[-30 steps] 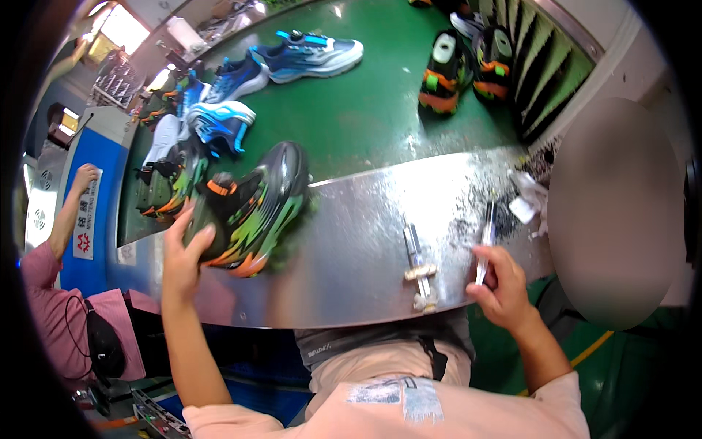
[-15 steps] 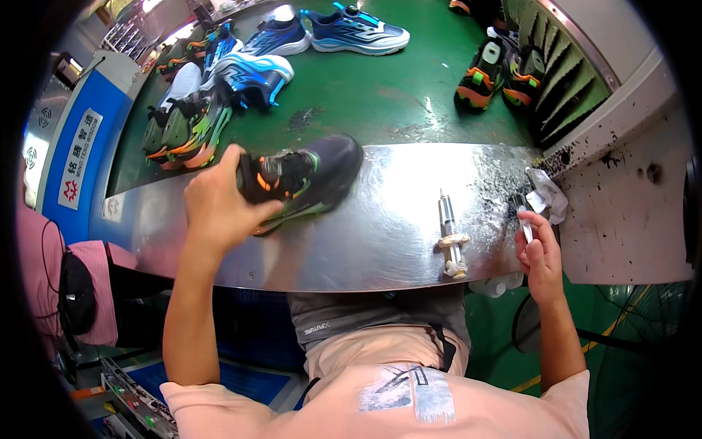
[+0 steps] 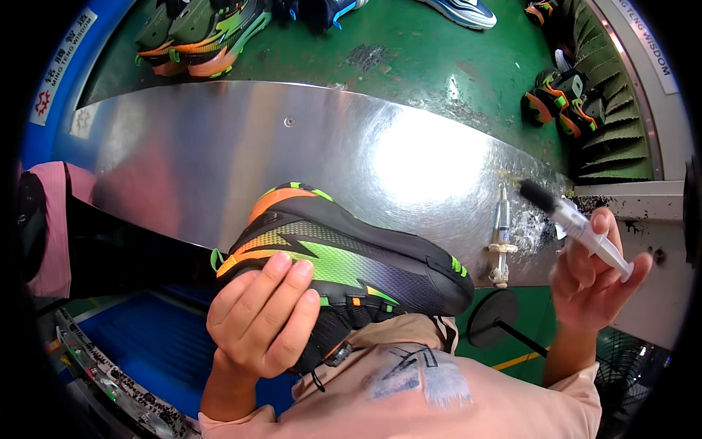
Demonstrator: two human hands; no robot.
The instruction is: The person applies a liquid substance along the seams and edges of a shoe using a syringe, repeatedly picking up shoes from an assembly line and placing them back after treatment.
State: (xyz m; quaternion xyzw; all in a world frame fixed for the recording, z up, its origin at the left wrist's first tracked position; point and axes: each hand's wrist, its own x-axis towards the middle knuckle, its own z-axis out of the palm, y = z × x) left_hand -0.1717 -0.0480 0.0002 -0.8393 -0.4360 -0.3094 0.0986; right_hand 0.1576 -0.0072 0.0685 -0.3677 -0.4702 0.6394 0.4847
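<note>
My left hand (image 3: 259, 322) grips a black, green and orange sneaker (image 3: 344, 252) by its side near the heel. The sneaker lies turned on its side in front of my chest, sole edge facing away from me and laces towards me, its toe pointing right. In my right hand (image 3: 596, 293) is a white plastic syringe (image 3: 589, 230) with a black, bristly-looking tip, blurred at the end. My fingers wrap its barrel and the thumb is by the plunger end. A second syringe (image 3: 503, 234), with dried residue on its flange, lies on the metal ledge between the shoe and my right hand.
The shiny metal ledge (image 3: 197, 146) borders a green conveyor belt (image 3: 409, 62). More green-orange sneakers (image 3: 205, 40) stand far left, with blue shoes (image 3: 468, 11) at the far edge. Another dark pair (image 3: 563, 102) sits by the green strip curtain (image 3: 610, 110) at right.
My left hand has brought the sneaker towards my body and rolled it onto its side. My right hand has raised the syringe, black tip pointing up and left. The view has tilted down.
</note>
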